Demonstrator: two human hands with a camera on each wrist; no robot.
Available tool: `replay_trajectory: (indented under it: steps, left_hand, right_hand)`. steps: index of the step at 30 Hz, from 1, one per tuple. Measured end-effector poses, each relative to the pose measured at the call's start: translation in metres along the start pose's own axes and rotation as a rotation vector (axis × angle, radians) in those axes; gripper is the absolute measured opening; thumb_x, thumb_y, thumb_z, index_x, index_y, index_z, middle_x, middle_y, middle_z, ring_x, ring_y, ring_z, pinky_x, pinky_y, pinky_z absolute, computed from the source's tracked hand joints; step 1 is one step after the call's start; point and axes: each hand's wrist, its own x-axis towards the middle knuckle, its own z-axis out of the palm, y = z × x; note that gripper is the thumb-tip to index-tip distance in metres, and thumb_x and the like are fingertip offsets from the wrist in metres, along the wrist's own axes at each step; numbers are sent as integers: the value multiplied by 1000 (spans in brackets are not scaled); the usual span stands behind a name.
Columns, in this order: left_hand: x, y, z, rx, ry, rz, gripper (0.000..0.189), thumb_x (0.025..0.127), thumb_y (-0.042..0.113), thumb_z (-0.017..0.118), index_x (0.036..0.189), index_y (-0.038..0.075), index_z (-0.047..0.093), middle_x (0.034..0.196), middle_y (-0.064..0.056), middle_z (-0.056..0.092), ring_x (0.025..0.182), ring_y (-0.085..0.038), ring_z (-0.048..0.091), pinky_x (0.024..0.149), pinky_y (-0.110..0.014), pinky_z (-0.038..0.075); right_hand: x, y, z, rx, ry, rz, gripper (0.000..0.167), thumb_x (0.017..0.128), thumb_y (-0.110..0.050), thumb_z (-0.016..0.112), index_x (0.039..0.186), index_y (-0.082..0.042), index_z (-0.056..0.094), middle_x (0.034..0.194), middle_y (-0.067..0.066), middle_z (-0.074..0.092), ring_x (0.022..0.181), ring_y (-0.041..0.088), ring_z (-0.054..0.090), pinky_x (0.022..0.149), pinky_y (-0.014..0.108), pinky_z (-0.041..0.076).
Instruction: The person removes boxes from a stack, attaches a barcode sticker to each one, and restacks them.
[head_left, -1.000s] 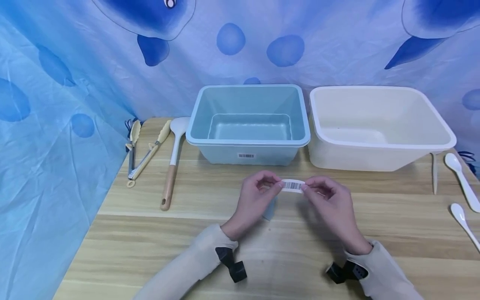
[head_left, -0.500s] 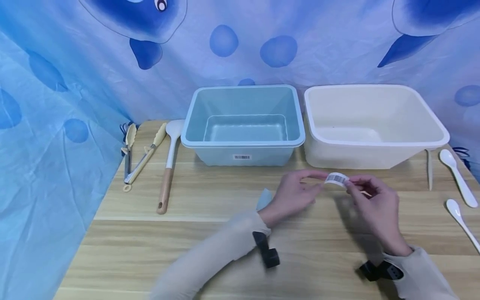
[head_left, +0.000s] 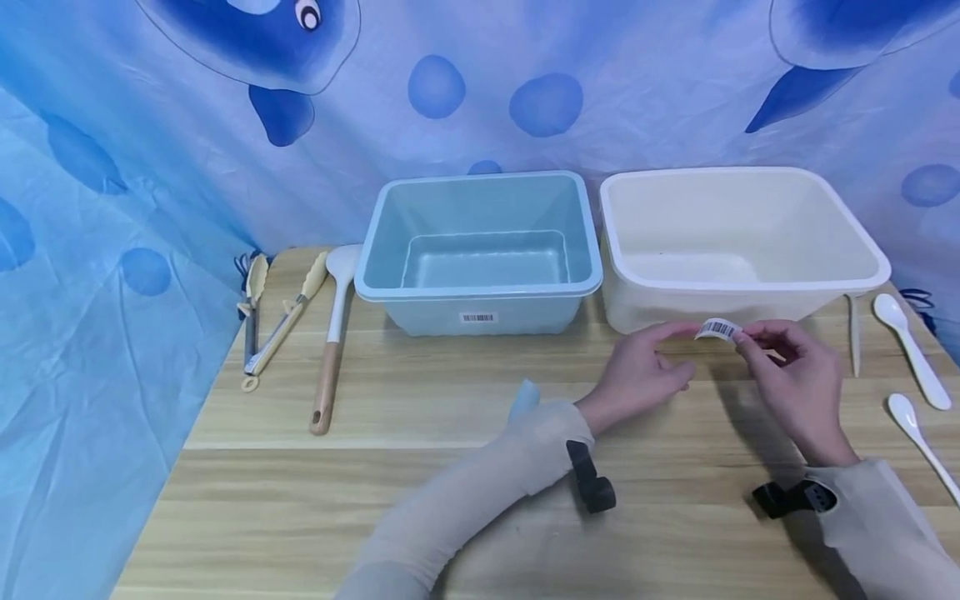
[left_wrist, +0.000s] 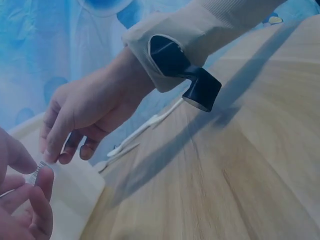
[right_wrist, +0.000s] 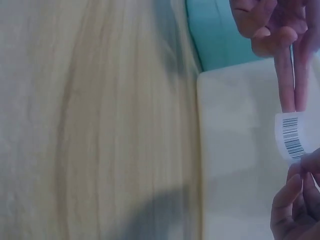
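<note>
One small, curved, paper-like white barcode label (head_left: 717,328) in the head view is held at the near side of the white rectangular plastic bin (head_left: 660,302) on the right; the right hand (head_left: 802,379) pinches one end, the left hand (head_left: 637,368) has its thumb apart. The left wrist view shows it nearly edge-on. In the right wrist view, two straight left fingers (right_wrist: 285,85) touch it, probably steadying it without covering its face.

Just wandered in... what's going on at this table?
A person is handling a small white barcode label in front of a white plastic tub. The right hand pinches one end, while the left hand touches the other with straight fingertips. I can't tell whether the label touches the tub. Beside it, a light blue tub bears a barcode label on its front.
</note>
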Motion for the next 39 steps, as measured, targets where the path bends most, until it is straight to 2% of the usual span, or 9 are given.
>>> replay_trajectory:
  steps: [3, 8, 12, 20, 26, 32, 35, 37, 39]
  left_hand:
    - [3, 0, 2, 5, 2, -5, 52, 86, 2, 64, 134, 21, 56, 88, -5, 74, 56, -20, 65, 41, -17, 39]
    - [8, -2, -1, -2, 36, 10, 54, 86, 0, 65, 134, 22, 56, 106, -4, 70, 44, -6, 53, 40, -17, 38]
    - [13, -4, 0, -7, 29, 12, 55, 86, 1, 63, 136, 25, 55, 99, -5, 70, 40, -5, 47, 38, -18, 36]
    - [15, -5, 6, 92, 41, 39, 57, 86, 3, 62, 138, 24, 52, 116, -3, 65, 39, -3, 46, 37, -19, 39]
    - [15, -5, 7, 157, 77, 47, 56, 86, 3, 63, 138, 23, 52, 129, 3, 58, 43, 0, 47, 41, -18, 43]
    - [14, -5, 13, 222, 122, 68, 56, 85, 5, 64, 138, 19, 51, 135, 5, 55, 49, 4, 51, 48, -13, 46]
    - [13, -5, 16, 243, 161, 57, 53, 84, 8, 65, 135, 19, 54, 132, 4, 57, 55, 6, 52, 54, -10, 45]
    - [12, -5, 17, 246, 179, 43, 50, 84, 8, 65, 132, 19, 56, 129, 4, 57, 60, 7, 54, 58, -9, 45]
    - [12, -5, 16, 242, 175, 30, 47, 84, 9, 65, 130, 19, 58, 127, 4, 58, 67, 8, 56, 64, -7, 44]
  right_hand:
    - [3, 3, 3, 17, 10, -9, 11, 83, 3, 70, 93, 7, 67, 79, -26, 61, 69, -13, 58, 59, 2, 46]
    - [7, 4, 9, 12, 9, 5, 13, 85, -1, 70, 95, 5, 67, 81, -25, 61, 69, -12, 58, 56, 3, 45]
    - [10, 4, 11, 33, 11, 19, 12, 85, -2, 70, 95, 6, 68, 80, -24, 62, 67, -11, 59, 55, 4, 46]
    - [13, 8, 11, 46, 30, -6, 12, 87, -3, 68, 95, 6, 68, 79, -19, 66, 61, -7, 58, 51, 6, 45]
    - [14, 11, 12, 97, 30, -18, 15, 85, 4, 67, 98, 11, 67, 83, -20, 66, 62, -8, 59, 51, 6, 45]
    - [10, 11, 7, 70, 17, 29, 20, 87, -1, 66, 106, 6, 68, 86, -19, 66, 69, -7, 62, 54, 6, 47]
    - [8, 10, 2, 56, 37, 37, 21, 89, -4, 65, 108, 3, 69, 86, -20, 66, 69, -6, 62, 55, 6, 47]
    - [7, 10, 1, 96, 33, 29, 17, 91, -2, 62, 105, 3, 69, 84, -19, 67, 69, -5, 62, 53, 7, 47]
    - [6, 10, 0, 239, -43, 34, 15, 94, 0, 54, 102, 5, 66, 85, -14, 69, 70, -1, 64, 53, 10, 49]
